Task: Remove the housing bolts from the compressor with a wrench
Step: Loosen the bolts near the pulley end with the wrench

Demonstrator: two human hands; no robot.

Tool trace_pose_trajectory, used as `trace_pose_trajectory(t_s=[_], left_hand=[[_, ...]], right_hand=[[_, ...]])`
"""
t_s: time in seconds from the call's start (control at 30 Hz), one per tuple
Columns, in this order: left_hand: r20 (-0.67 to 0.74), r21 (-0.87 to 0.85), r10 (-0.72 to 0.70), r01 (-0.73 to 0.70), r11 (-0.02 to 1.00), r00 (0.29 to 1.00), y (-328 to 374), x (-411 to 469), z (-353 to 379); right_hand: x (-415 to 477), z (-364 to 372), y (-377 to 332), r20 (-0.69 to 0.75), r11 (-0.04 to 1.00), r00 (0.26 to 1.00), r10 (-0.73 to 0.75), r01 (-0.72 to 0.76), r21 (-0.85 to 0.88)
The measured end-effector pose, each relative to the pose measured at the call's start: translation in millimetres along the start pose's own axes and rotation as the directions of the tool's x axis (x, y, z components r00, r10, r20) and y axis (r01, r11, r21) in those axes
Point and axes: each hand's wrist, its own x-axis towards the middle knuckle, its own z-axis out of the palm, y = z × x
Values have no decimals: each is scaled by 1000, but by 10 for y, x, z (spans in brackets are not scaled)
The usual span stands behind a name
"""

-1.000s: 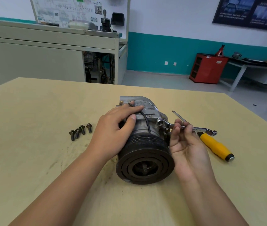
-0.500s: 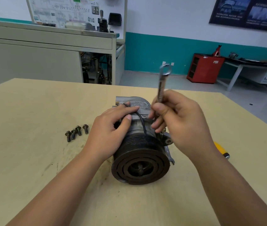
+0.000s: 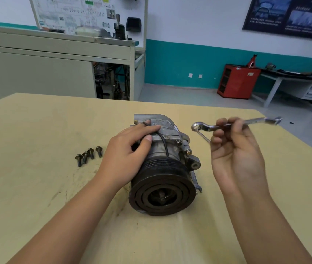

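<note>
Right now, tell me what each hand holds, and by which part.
Right hand pinches the wrench at mid-shank, both ends free. Left hand grips the compressor over its metal housing, behind the pulley.

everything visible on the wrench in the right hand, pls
The wrench is slim, shiny silver metal. Its ring end faces the compressor, and what looks like an open end points away to the right. It is roughly level in the air, off the table, and slightly blurred. The right hand holds its shank near the middle with curled fingers. The ring end sits right of the compressor, apart from it.
</note>
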Motion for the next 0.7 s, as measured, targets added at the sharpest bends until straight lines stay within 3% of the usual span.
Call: trace_pose_trajectory(t_s=[0.17,0.5,0.6,0.7], left_hand=[[-1,2,-4,4,1000,1000,2,1,2],[4,6,8,-8,1000,1000,-5,0,-2],[6,-2,11,-11,1000,1000,-5,2,0],[3,-3,10,-10,1000,1000,-4,7,6]], right_hand=[[-111,-83,211,-148,988,978,148,-141,59],[-163,-97,351,-230,973,954,190,-153,171],[-106,-88,313,-180,988,972,151,-145,46],[-38,-35,213,-21,960,1000,22,-27,-278]])
